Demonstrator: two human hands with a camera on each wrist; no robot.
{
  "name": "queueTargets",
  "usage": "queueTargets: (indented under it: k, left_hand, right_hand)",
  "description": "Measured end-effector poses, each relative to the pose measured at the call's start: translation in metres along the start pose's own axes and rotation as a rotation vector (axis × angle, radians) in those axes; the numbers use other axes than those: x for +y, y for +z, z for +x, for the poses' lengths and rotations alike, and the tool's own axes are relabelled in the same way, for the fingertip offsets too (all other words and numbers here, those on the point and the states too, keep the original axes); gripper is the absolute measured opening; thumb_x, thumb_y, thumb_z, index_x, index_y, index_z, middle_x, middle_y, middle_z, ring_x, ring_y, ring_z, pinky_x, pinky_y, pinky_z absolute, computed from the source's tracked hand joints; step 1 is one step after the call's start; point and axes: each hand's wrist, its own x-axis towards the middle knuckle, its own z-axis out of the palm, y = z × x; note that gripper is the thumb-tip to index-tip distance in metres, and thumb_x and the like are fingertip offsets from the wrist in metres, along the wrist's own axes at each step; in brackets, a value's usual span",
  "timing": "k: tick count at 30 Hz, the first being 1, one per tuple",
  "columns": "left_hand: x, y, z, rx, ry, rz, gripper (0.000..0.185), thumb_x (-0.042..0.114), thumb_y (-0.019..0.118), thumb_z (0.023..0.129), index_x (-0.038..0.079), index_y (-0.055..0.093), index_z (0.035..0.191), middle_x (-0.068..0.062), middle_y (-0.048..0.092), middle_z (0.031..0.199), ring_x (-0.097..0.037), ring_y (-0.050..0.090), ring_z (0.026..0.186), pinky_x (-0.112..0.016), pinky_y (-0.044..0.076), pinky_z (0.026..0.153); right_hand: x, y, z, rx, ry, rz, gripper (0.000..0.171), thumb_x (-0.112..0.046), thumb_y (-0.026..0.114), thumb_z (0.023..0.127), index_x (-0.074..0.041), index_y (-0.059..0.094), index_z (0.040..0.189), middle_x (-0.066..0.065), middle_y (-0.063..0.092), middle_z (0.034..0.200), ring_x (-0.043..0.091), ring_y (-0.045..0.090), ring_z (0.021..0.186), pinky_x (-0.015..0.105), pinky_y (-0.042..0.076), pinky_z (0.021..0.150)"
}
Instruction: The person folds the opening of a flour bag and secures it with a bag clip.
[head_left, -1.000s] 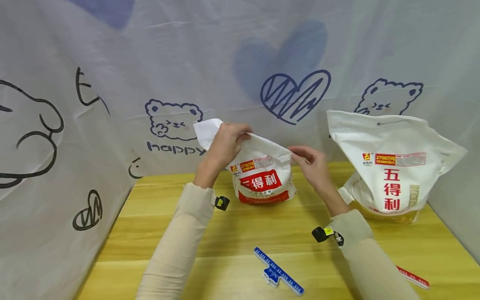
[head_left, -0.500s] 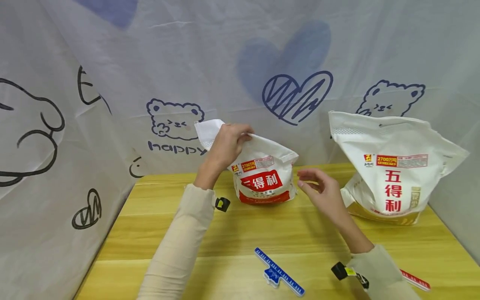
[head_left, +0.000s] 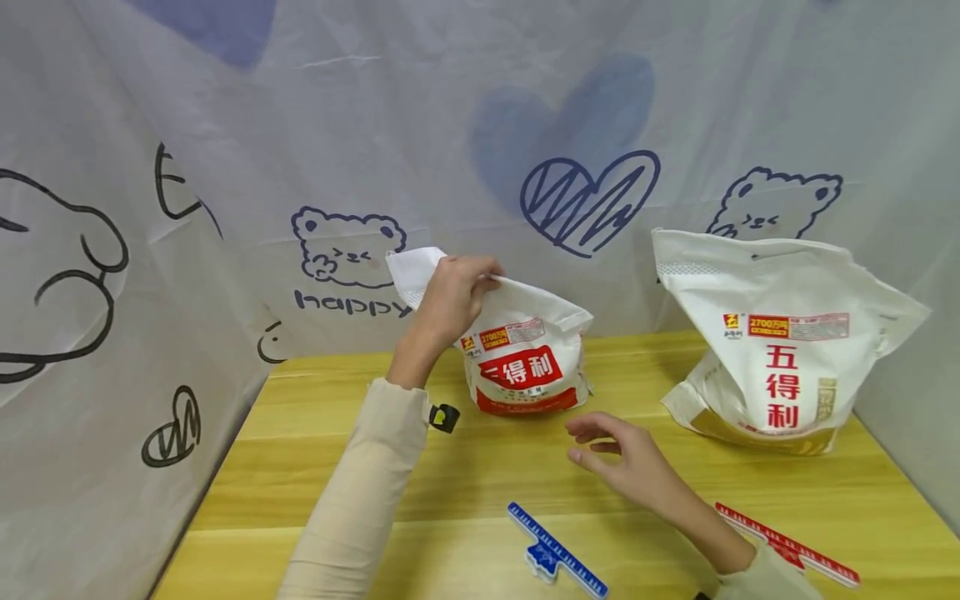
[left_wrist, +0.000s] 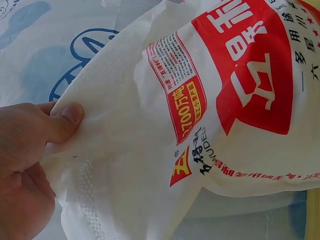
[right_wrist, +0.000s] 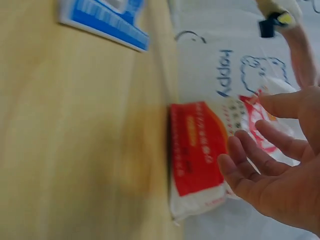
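A small white flour bag with a red label (head_left: 525, 362) stands at the back of the wooden table (head_left: 420, 492). My left hand (head_left: 450, 300) pinches the bag's folded top edge, thumb pressed on the white weave (left_wrist: 67, 117); the bag's red label (left_wrist: 250, 60) fills the left wrist view. My right hand (head_left: 622, 458) hovers over the table in front of the bag, fingers relaxed and spread, holding nothing; it appears as an empty palm (right_wrist: 280, 170) near the bag (right_wrist: 197, 155). A blue sealing clip (head_left: 557, 550) lies on the table left of that hand.
A larger white flour bag (head_left: 780, 333) stands at the back right. A red sealing clip (head_left: 787, 543) lies near the right wrist. A white printed cloth backdrop (head_left: 225, 167) encloses the table at the back and left. The blue clip (right_wrist: 105, 22) also shows in the right wrist view.
My right hand let go of the small bag's top and drew back and down toward the table front. The left hand kept its pinch on the bag's top.
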Motion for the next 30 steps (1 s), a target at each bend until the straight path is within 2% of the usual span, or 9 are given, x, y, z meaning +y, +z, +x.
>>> queueTargets:
  k: [7,14,21,25,30]
  left_hand:
    - [-0.001,-0.001,0.000,0.000,-0.008,-0.001,0.008,0.004,0.070,0.095,0.007,0.076,0.101,-0.009,0.077,0.104,-0.027,0.071,0.096,-0.044,0.044,0.106]
    - [0.000,0.000,-0.001,0.007,-0.005,-0.022,0.008,0.003,0.071,0.095,0.006,0.076,0.100,-0.010,0.077,0.104,-0.027,0.071,0.095,-0.045,0.045,0.104]
    - [0.001,0.001,-0.004,-0.005,-0.021,-0.028,0.008,0.004,0.070,0.095,0.006,0.076,0.101,-0.010,0.077,0.104,-0.027,0.071,0.097,-0.044,0.046,0.104]
    - [0.001,0.001,-0.005,-0.004,-0.020,-0.018,0.008,0.005,0.070,0.096,0.007,0.076,0.101,-0.009,0.077,0.104,-0.026,0.072,0.096,-0.044,0.045,0.105]
    - [0.000,0.000,-0.004,-0.001,-0.018,-0.012,0.008,0.005,0.070,0.096,0.007,0.076,0.101,-0.009,0.077,0.104,-0.025,0.072,0.095,-0.043,0.043,0.106]
  right_hand:
    - [0.004,0.018,-0.013,-0.205,-0.001,-0.002,0.033,-0.022,0.075,0.095,-0.006,0.067,0.124,0.013,0.069,0.119,0.036,0.067,0.105,0.046,0.058,0.089]
    - [0.008,0.028,-0.023,-0.293,-0.023,-0.038,0.038,-0.028,0.074,0.096,-0.006,0.066,0.125,0.009,0.069,0.118,0.029,0.067,0.102,0.042,0.058,0.088]
    - [0.006,0.040,-0.035,-0.421,0.012,-0.061,0.048,-0.041,0.075,0.094,-0.010,0.065,0.129,0.000,0.067,0.121,0.019,0.064,0.107,0.035,0.056,0.092]
    - [0.001,0.048,-0.042,-0.457,0.027,-0.159,0.054,-0.049,0.078,0.089,-0.016,0.066,0.130,-0.006,0.064,0.121,0.009,0.060,0.103,0.033,0.055,0.090]
    - [-0.007,0.053,-0.048,-0.511,0.057,-0.283,0.058,-0.054,0.077,0.087,-0.022,0.064,0.134,-0.009,0.057,0.123,0.004,0.052,0.098,0.029,0.054,0.085]
